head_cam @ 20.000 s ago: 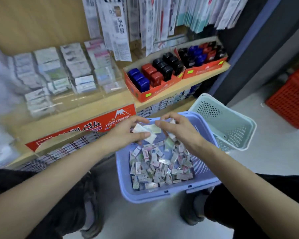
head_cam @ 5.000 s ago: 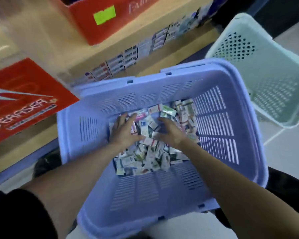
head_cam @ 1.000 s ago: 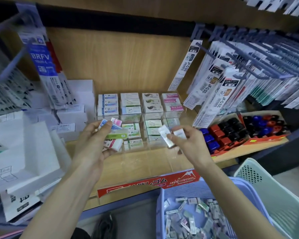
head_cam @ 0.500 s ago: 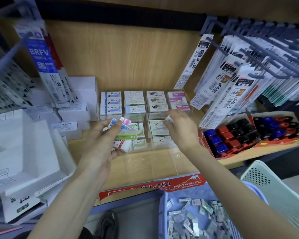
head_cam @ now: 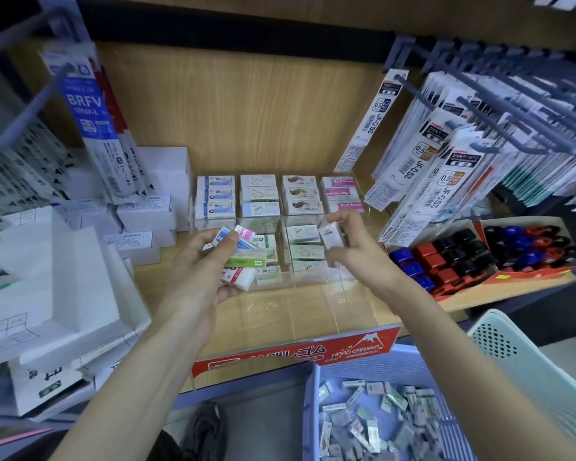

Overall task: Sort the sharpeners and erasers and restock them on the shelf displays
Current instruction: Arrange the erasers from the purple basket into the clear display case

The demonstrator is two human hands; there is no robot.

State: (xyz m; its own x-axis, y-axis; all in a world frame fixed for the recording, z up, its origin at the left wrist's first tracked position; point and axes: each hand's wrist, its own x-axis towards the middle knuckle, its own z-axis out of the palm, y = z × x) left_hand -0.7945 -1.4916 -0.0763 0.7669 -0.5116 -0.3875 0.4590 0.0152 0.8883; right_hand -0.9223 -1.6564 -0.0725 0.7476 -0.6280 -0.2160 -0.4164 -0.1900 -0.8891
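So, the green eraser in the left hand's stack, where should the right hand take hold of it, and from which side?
Pinch the green eraser at its right end, which sticks out past the left hand, coming from the right. It lies flat between other erasers, so grip its top and bottom faces and slide it sideways. The right hand holds a white eraser now.

We read "HARD ERASER" in white on the red sign (head_cam: pixel 296 354) fixed along the shelf's front edge. A blue hanging packet (head_cam: pixel 85 108) at the shelf's left end says "BRFV". White hanging refill packets (head_cam: pixel 376 118) toward the right end read "0.5" and "JF-0.5". Pink boxes (head_cam: pixel 341 194) at the back of the shelf say "Hard Eraser". Other print is too small to read.
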